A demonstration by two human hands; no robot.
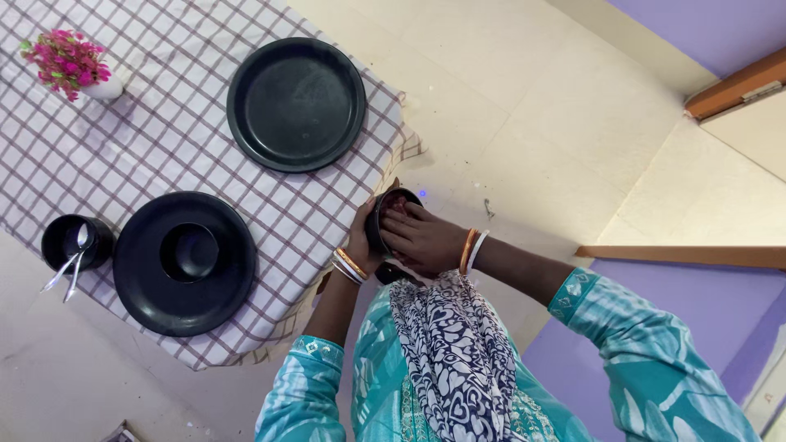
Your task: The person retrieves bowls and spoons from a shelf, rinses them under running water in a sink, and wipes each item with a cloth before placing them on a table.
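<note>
Both hands meet on a small black bowl (391, 214) held off the table's edge, above the floor. The left hand (361, 237) is wrapped round its outer wall; the right hand (422, 239) lies across the mouth, fingers seemingly inside, though the view is poor. On the checked cloth (155, 139) sit an empty black plate (296, 104), a plate with a bowl (185, 262), a cup with spoons (75, 243) and a flower vase (72, 67)

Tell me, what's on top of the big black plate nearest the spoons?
A small black bowl sits in the middle of the plate. It looks empty inside; the plate surface beneath it is covered.
</note>
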